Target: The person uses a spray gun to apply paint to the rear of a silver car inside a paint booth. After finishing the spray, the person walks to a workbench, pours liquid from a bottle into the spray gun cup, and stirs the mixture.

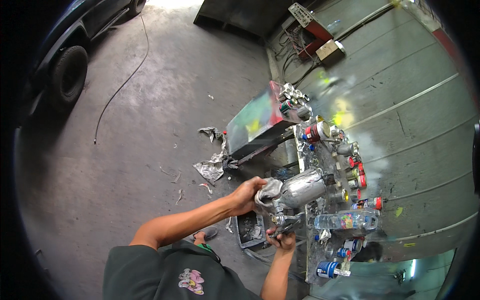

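In the centre of the head view a silver spray gun (285, 223) with a large metal cup (305, 186) is held tilted beside a paint-spattered bench. My right hand (282, 239) is closed on the gun's lower body. My left hand (249, 194) grips a crumpled grey rag (270, 190) against the gun, just left of the cup; some of its fingers are hidden by the rag.
The bench (312, 255) carries several paint cans (317, 131) and a plastic bottle (342, 221). A paint-marked metal stand (250, 127) is beyond, a bin (242, 232) below. A car wheel (70, 75) and hose (112, 100) are at upper left, red equipment (315, 32) at top right.
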`<state>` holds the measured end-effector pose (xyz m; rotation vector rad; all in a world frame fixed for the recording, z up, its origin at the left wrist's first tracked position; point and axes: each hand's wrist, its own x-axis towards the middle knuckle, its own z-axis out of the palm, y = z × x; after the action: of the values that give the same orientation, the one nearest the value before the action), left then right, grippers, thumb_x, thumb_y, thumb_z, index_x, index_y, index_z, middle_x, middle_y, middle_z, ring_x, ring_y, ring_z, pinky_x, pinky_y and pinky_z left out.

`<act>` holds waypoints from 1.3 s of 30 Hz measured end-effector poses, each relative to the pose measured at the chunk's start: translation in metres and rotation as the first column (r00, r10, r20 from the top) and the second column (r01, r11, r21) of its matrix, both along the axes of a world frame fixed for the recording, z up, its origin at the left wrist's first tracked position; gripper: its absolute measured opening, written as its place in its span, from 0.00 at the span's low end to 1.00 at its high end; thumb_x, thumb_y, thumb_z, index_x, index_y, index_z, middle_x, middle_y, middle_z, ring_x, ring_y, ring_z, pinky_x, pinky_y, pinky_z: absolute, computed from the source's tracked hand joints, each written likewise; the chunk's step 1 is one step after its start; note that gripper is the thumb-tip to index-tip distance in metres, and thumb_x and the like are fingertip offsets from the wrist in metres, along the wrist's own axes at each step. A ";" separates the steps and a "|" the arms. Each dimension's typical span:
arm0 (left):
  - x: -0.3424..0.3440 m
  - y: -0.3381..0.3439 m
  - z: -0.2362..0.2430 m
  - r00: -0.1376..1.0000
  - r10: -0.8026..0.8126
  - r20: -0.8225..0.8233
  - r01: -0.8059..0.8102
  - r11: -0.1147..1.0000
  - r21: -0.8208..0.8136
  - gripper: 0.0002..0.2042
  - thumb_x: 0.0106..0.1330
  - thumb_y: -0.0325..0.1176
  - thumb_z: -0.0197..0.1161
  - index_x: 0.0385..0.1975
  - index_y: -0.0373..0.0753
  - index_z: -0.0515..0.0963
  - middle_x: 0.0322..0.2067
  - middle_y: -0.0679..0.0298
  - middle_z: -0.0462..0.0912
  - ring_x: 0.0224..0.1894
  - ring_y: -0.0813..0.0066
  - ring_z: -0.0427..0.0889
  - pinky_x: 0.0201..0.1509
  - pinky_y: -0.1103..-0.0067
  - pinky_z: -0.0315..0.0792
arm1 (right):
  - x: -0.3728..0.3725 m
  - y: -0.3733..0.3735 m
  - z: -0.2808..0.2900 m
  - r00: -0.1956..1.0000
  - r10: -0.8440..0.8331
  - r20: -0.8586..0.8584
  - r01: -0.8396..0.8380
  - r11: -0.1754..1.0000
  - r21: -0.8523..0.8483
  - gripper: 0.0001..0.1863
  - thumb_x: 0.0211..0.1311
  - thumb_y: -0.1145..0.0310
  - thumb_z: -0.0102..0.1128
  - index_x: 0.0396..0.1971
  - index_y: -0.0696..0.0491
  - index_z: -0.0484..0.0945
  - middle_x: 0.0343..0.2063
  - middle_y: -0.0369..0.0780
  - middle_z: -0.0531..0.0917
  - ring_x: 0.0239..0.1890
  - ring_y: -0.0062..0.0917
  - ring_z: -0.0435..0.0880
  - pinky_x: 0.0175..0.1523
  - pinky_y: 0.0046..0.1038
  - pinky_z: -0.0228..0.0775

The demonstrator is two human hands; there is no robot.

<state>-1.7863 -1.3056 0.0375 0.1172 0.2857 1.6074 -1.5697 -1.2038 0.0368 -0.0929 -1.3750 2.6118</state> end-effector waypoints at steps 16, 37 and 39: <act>-0.054 -0.051 0.006 -0.001 0.076 -0.997 -0.339 0.938 0.071 0.09 0.63 0.31 0.59 0.38 0.35 0.81 0.38 0.62 0.81 0.42 0.70 0.79 0.48 0.74 0.71 | 0.012 0.013 0.011 0.977 -0.116 0.177 0.096 0.988 0.120 0.23 0.51 0.73 0.66 0.47 0.67 0.72 0.37 0.56 0.82 0.09 0.18 0.67 0.17 0.23 0.56; 0.014 0.002 -0.003 0.588 0.529 -0.612 -0.536 0.821 0.196 0.12 0.72 0.34 0.51 0.44 0.35 0.78 0.23 0.75 0.75 0.19 0.90 0.68 0.22 0.87 0.64 | -0.023 -0.004 0.023 0.988 -0.071 0.137 0.043 0.980 0.192 0.24 0.55 0.68 0.66 0.48 0.65 0.72 0.38 0.55 0.82 0.13 0.20 0.71 0.17 0.19 0.58; 0.014 0.000 0.003 0.651 0.548 -0.526 -0.590 0.801 0.104 0.10 0.71 0.34 0.52 0.42 0.35 0.78 0.24 0.73 0.76 0.20 0.91 0.68 0.21 0.87 0.64 | -0.019 -0.002 0.012 0.997 -0.071 0.020 0.070 0.996 0.047 0.25 0.52 0.66 0.68 0.45 0.69 0.73 0.37 0.54 0.83 0.12 0.20 0.69 0.16 0.21 0.55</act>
<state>-1.7719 -1.3055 0.0410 0.4625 0.8975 2.1771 -1.5889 -1.2059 0.0488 -0.1601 -1.4120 2.5274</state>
